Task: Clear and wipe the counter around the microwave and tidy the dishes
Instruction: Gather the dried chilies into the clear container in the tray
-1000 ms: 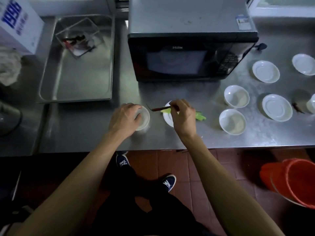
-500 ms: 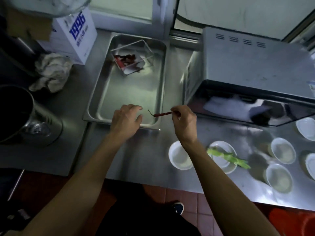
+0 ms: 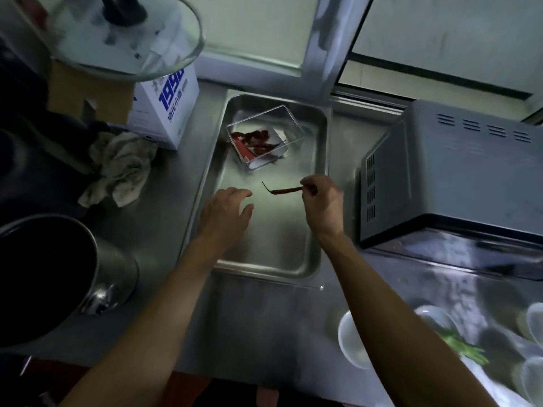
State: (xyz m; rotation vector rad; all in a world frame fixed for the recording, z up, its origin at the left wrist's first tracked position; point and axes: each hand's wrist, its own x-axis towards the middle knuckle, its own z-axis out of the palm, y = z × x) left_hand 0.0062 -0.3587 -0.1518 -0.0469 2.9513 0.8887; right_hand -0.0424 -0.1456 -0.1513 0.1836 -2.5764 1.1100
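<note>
Over the steel tray (image 3: 318, 160), set in the counter (image 3: 264, 318) left of the microwave (image 3: 458, 177): right hand (image 3: 321, 204) pinches a dried red chili (image 3: 283, 190) by one end, held level above the tray floor. Left hand (image 3: 226, 212) hovers beside it, fingers loose, grasping nothing. Clear box (image 3: 264, 136) with more red chilies sits at the tray's far end. Rag (image 3: 120, 168) lies crumpled near the counter's far left. White bowls (image 3: 349, 342) blur at the near right edge.

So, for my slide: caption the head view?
Right hand pinches a dried chili over the steel tray; left hand hovers open.
</note>
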